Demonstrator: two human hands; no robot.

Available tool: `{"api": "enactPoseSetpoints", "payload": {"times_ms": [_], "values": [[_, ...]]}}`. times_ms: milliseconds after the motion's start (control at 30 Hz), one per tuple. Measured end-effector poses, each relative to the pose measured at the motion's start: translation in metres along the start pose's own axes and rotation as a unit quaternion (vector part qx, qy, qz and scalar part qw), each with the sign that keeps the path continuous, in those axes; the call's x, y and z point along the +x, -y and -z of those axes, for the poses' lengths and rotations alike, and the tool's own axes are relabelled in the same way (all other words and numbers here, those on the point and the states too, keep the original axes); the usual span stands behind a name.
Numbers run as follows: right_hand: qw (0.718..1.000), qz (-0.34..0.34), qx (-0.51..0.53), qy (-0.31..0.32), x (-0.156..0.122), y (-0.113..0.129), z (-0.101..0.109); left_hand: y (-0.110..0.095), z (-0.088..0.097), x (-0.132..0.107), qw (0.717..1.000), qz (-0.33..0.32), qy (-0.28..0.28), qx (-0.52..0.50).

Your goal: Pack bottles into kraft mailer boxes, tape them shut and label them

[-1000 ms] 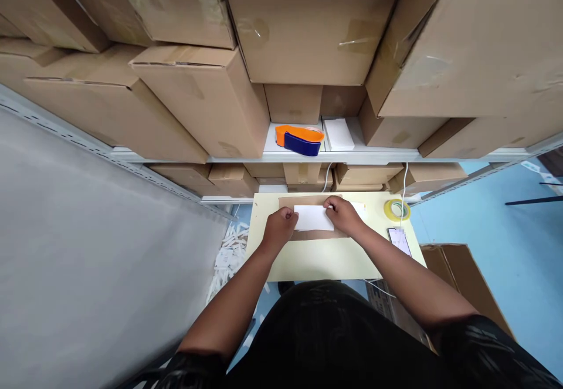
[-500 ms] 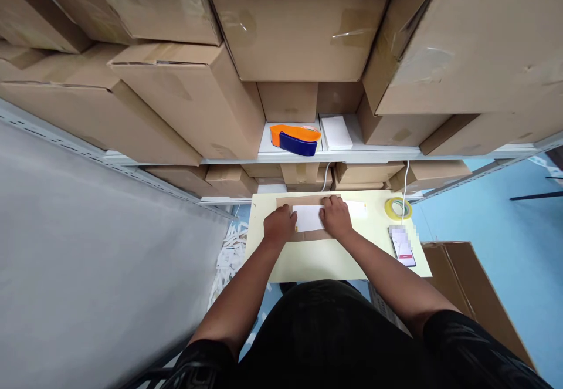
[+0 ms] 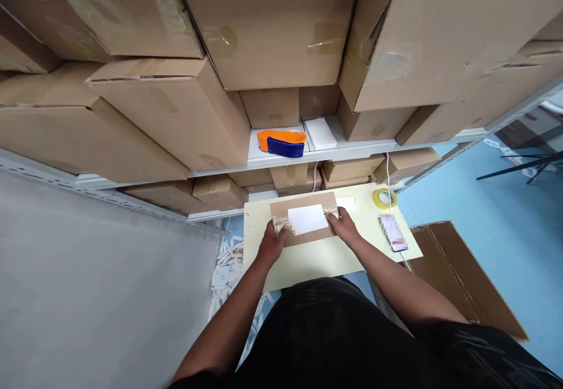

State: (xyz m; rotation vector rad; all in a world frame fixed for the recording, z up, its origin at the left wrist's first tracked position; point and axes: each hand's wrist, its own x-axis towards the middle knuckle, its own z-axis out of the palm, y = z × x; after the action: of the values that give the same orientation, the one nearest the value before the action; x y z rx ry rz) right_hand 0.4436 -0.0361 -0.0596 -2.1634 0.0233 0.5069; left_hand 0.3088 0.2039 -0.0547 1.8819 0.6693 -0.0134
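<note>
A flat brown cardboard parcel (image 3: pixel 303 199) lies in both my hands over the pale yellow tabletop (image 3: pixel 281 271). On its upper face is a white label (image 3: pixel 305 219), with shiny clear tape showing at both ends. My left hand (image 3: pixel 271 243) grips the left end, thumb on top. At the right end my right hand (image 3: pixel 345 226) is closed in the same way. The fingers under the parcel are hidden.
A yellow tape roll (image 3: pixel 385 198) and a phone (image 3: pixel 393 232) with a cable lie on the table's right. An orange-and-blue tape dispenser (image 3: pixel 281 143) and a white box (image 3: pixel 320 134) sit on the shelf among cartons. An open carton (image 3: pixel 461 277) stands right, paper scraps (image 3: pixel 226 271) left.
My hands have moved from the label's top outward to the parcel's two ends. The parcel now sits slightly tilted, and the whole view has shifted and turned a little.
</note>
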Motion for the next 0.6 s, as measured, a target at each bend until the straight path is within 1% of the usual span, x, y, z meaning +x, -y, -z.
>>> {"api": "enactPoseSetpoints", "payload": {"times_ms": [100, 167, 233, 300, 400, 467, 533, 600], "values": [[0.999, 0.012, -0.018, -0.043, -0.013, 0.009, 0.000, -0.011, 0.007, -0.008, 1.000, -0.026, -0.014, 0.005], [0.997, 0.017, -0.030, -0.074, -0.024, 0.014, 0.002, -0.022, 0.013, -0.012, 0.999, -0.031, -0.028, 0.006], [0.993, 0.010, -0.047, -0.107, -0.036, 0.020, 0.006, -0.034, 0.017, -0.016, 0.999, -0.032, -0.034, 0.017], [0.989, -0.003, -0.061, -0.138, -0.049, 0.024, 0.014, -0.047, 0.020, -0.017, 0.998, -0.049, -0.029, 0.035], [0.984, -0.020, -0.063, -0.167, -0.067, 0.028, 0.034, -0.067, 0.017, -0.018, 0.993, -0.100, -0.014, 0.058], [0.981, -0.033, -0.055, -0.183, -0.078, 0.028, 0.053, -0.083, 0.011, -0.018, 0.989, -0.136, 0.001, 0.065], [0.978, -0.046, -0.045, -0.199, -0.088, 0.024, 0.075, -0.102, 0.000, -0.018, 0.984, -0.164, 0.018, 0.072], [0.975, -0.056, -0.029, -0.214, -0.095, 0.017, 0.098, -0.122, -0.016, -0.019, 0.980, -0.182, 0.030, 0.079]]}}
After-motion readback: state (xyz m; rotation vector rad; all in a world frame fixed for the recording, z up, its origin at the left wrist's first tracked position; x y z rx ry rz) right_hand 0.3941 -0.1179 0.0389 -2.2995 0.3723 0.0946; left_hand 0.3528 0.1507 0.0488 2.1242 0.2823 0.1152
